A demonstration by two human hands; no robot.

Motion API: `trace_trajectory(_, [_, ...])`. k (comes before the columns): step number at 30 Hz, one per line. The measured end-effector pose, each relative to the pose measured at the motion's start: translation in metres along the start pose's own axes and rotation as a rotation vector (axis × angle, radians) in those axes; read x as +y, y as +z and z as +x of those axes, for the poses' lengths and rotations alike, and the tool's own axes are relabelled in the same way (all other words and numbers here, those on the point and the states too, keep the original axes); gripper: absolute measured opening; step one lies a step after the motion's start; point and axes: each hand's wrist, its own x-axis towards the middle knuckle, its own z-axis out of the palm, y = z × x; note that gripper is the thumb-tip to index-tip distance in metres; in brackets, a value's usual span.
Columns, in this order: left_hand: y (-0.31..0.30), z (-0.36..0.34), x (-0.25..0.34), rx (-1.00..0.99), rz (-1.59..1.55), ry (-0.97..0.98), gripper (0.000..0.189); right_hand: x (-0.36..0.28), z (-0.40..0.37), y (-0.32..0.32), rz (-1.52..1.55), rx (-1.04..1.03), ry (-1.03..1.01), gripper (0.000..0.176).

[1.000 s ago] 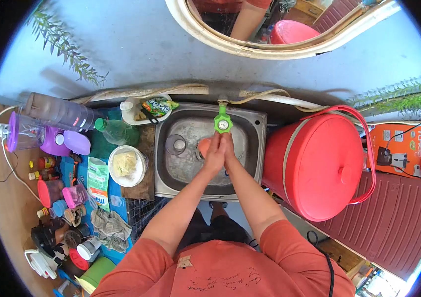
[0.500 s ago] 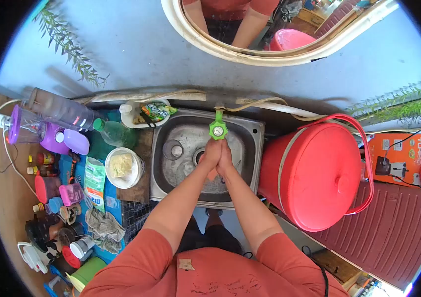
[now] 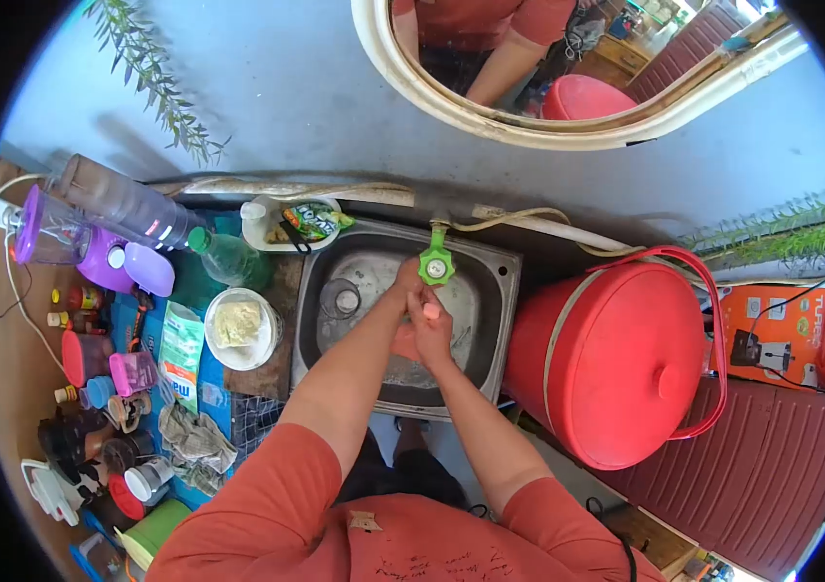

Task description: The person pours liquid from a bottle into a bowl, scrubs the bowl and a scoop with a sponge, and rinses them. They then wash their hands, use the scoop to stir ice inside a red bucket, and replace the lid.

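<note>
A green tap point(image 3: 435, 266) with a knobbed round handle juts out over the metal sink point(image 3: 311, 378). Directly beneath it is my left hand point(image 3: 412, 283), its fingers mostly hidden by the tap and the other hand. Just below and against it, my right hand point(image 3: 430, 335) is closed, with a pinkish tip showing among its curled fingers; whether this is a fingertip or something held I cannot make out. To the left of both hands, a clear glass point(image 3: 341, 299) stands in the basin. An orange patch, seemingly a reflection, shows on the basin floor.
Right of the sink stands a large red lidded bucket point(image 3: 626, 359). Along the left are a white tub point(image 3: 275, 330) with a pale block, a green bottle point(image 3: 223, 254), a white tray point(image 3: 262, 233) with a green packet, and a purple blender point(image 3: 107, 262). A mirror point(image 3: 383, 68) hangs above.
Both hands were side by side just under the tap. My right hand has drawn back toward me and curled, while my left hand has shifted slightly further under the tap. The view has tilted slightly.
</note>
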Motion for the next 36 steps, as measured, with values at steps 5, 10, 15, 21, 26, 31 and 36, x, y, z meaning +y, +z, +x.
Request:
trace_trajectory(5, [0.043, -0.058, -0.009, 0.087, 0.307, 0.199, 0.043, 0.06, 0.029, -0.013, 0.383, 0.247, 0.225, 0.037])
trace_trajectory(10, [0.071, -0.111, -0.027, 0.332, 0.386, 0.463, 0.055, 0.046, 0.04, -0.007, 0.367, 0.391, 0.132, 0.029])
trace_trajectory(15, [0.041, -0.096, 0.014, 0.349, 0.345, 0.113, 0.052, 0.047, 0.019, 0.01, 0.298, 0.195, 0.411, 0.03])
trace_trajectory(21, [0.053, -0.087, -0.044, 0.312, 0.788, 0.638, 0.046, 0.041, 0.042, -0.017, 0.576, 0.146, 0.238, 0.032])
trace_trajectory(26, [0.003, -0.047, -0.035, 0.268, 0.716, 0.313, 0.047, 0.008, 0.016, -0.007, 0.411, 0.165, 0.43, 0.03])
trace_trajectory(31, [0.024, -0.054, -0.034, 0.117, 1.051, 0.182, 0.057, 0.033, 0.019, -0.01, 0.441, 0.167, 0.377, 0.035])
trace_trajectory(36, [0.042, -0.074, -0.036, 0.128, 0.747, 0.51, 0.067, 0.045, 0.025, -0.022, 0.672, 0.122, 0.512, 0.04])
